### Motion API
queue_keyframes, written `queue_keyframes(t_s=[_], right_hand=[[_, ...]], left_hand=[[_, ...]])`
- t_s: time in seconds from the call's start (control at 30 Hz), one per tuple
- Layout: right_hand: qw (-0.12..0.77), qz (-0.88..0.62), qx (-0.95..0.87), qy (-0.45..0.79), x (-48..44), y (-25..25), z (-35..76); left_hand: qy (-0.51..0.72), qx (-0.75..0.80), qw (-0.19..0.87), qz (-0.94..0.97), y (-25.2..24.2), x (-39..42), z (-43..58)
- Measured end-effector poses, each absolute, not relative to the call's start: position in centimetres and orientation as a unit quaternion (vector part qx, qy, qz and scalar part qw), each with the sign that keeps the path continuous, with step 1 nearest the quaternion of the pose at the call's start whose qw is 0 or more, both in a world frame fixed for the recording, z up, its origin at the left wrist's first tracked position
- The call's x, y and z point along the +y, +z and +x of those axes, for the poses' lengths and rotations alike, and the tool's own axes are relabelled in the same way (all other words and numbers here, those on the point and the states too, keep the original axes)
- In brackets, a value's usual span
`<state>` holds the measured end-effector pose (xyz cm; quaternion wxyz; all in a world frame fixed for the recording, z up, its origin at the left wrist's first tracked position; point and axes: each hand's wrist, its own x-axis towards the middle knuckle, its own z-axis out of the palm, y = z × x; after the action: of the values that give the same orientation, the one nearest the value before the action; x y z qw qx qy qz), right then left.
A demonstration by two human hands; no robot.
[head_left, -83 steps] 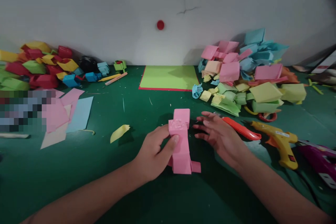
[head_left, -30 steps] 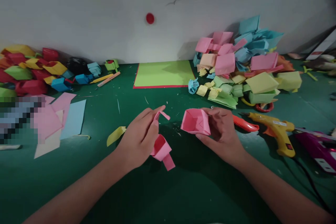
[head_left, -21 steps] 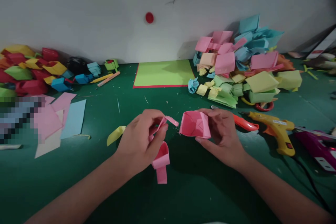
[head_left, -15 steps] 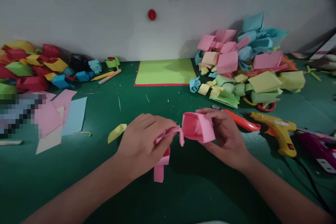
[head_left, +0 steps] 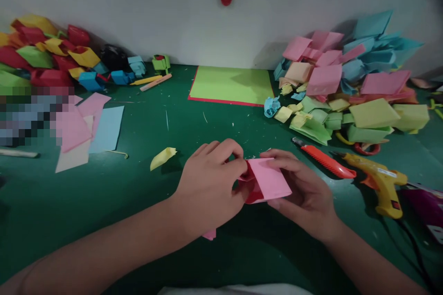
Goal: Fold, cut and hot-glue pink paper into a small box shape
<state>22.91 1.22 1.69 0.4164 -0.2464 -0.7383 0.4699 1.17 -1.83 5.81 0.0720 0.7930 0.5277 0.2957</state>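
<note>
While the right hand (head_left: 308,193) grasps a pink paper box (head_left: 272,179), the left hand (head_left: 211,179), partly inside the box's open nine-o'clock side, pinches a mostly hidden pink paper piece (head_left: 209,234). Around the box I see a yellow glue gun (head_left: 386,184) at three o'clock, a green card (head_left: 230,85) at eleven.

no readable text, label (head_left: 386,173) on glue gun (head_left: 386,190) illegible

Rear centre: lime-green sheet (head_left: 231,85) with red edging. Left rear: heap of folded red, yellow and green paper (head_left: 51,82); in front, pink sheets (head_left: 74,126) beside a blue sheet (head_left: 108,129). Right rear: pile of folded pink, blue and pale-green paper (head_left: 324,79); in front, orange-red cutter (head_left: 328,162) and yellow glue gun (head_left: 388,185).
</note>
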Motion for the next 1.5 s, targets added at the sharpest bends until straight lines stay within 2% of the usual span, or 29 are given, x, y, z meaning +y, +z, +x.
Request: queue_keyframes(t_s=[0.23,0.6,0.93,1.17,1.37,1.5], right_hand=[[0.427,-0.261,-0.754,0.426,0.9,0.6,22.4],[0.447,-0.271,-0.732,0.438,0.4,0.1,21.5],[0.452,-0.278,-0.785,0.319,0.2,0.7,20.9],[0.456,-0.296,-0.738,0.401,0.7,0.9,21.3],[0.491,-0.287,-0.702,0.428,1.8,1.0,22.2],[0.520,-0.288,-0.669,0.447,2.5,0.6,22.6]], left_hand=[[0.294,0.570,0.152,0.752,5.4,-1.2,1.4],[0.363,0.555,0.164,0.730,4.0,-1.1,1.8],[0.366,0.565,0.204,0.711,3.7,-0.5,1.9],[0.324,0.574,0.240,0.712,5.3,-0.4,1.6],[0.412,0.503,0.259,0.714,6.7,-0.4,0.4],[0.418,0.475,0.344,0.694,6.3,-0.3,-0.5]])
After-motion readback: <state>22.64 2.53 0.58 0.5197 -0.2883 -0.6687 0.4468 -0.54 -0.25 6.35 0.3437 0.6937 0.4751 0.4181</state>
